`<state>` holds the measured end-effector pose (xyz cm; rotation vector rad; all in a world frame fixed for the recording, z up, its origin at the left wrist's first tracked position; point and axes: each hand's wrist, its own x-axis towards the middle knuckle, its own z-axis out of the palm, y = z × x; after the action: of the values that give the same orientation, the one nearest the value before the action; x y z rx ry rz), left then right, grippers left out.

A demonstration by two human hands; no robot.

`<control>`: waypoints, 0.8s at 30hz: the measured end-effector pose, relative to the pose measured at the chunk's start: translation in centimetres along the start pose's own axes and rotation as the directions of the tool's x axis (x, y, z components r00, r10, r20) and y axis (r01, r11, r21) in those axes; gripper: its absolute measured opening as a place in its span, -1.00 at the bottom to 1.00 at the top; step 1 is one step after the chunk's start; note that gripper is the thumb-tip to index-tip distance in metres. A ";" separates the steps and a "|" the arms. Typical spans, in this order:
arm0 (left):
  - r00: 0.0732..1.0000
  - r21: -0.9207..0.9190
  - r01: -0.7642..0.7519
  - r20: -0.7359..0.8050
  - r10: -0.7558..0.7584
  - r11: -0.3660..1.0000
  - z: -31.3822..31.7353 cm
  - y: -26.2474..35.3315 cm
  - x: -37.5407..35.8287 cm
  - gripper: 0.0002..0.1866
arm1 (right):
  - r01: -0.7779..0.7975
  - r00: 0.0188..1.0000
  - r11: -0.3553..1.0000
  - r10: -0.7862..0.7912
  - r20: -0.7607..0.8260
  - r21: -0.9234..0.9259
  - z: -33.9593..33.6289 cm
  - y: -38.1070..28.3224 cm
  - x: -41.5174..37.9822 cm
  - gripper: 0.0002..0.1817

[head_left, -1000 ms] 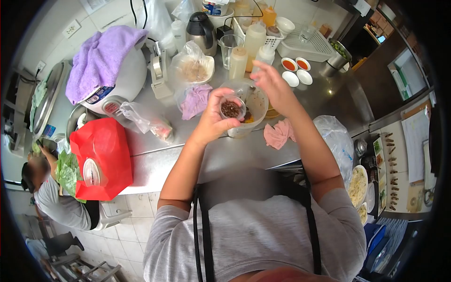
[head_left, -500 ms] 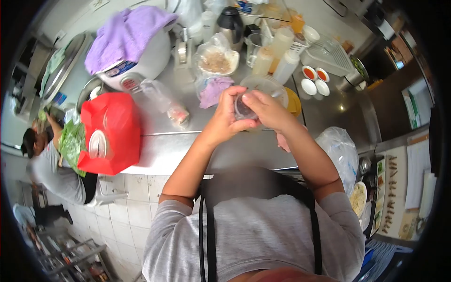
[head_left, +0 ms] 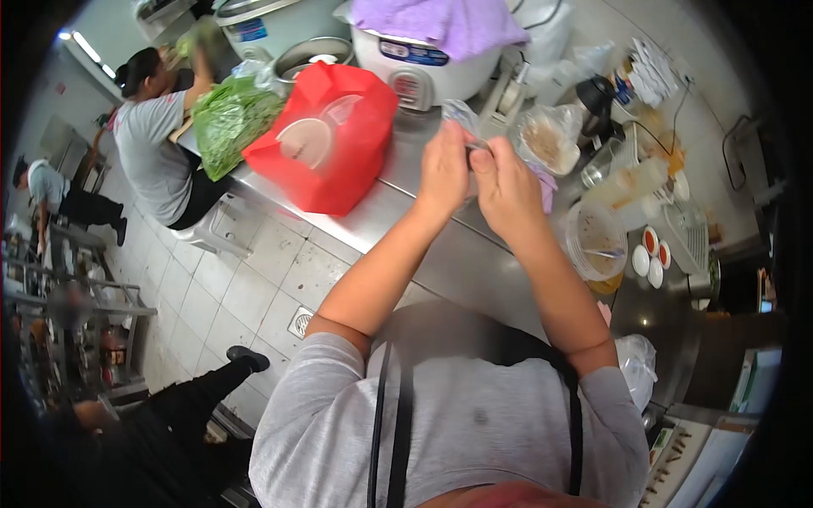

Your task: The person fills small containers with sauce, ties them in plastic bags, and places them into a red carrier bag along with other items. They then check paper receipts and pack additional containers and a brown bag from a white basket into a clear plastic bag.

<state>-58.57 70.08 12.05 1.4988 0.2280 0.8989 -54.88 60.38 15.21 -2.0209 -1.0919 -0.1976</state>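
Cup (head_left: 472, 180), mostly hidden, between left hand (head_left: 445, 168) and right hand (head_left: 510, 190), both closed round it. Beneath, steel counter (head_left: 472, 273): bare strip to front edge. Tub (head_left: 584, 227) to the right. Red bag (head_left: 360, 140) left, close to edge. Rice cooker (head_left: 461, 78) farther back.

The person's bare left forearm (head_left: 381, 264) and right forearm (head_left: 557, 292) slanted inward from the lower middle of the frame. Just above centre, the left hand (head_left: 444, 169) and right hand (head_left: 511, 188) faced each other, fingers curled, the right thumb (head_left: 483, 165) pointing toward the top edge.
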 end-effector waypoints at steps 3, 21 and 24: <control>0.951 0.099 -0.204 -0.216 0.221 0.974 -3.9 0.8 2.7 -0.45 | 0.186 0.979 0.982 -0.184 -0.085 0.019 3.4 -2.9 3.7 -0.63; 0.910 -0.029 -0.017 -0.414 0.003 0.999 -15.1 1.6 7.5 -0.43 | 0.137 0.966 0.829 -0.233 0.112 0.542 13.6 -7.0 9.2 -0.70; 0.922 0.034 -0.061 -0.382 0.069 0.998 -14.6 0.7 8.1 -0.43 | 0.227 0.969 0.871 -0.245 -0.015 0.435 14.0 -6.4 9.1 -0.73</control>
<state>-62.80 86.12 14.11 1.3454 0.4770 1.2453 -57.30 77.99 14.05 -1.4970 -1.2818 -0.0300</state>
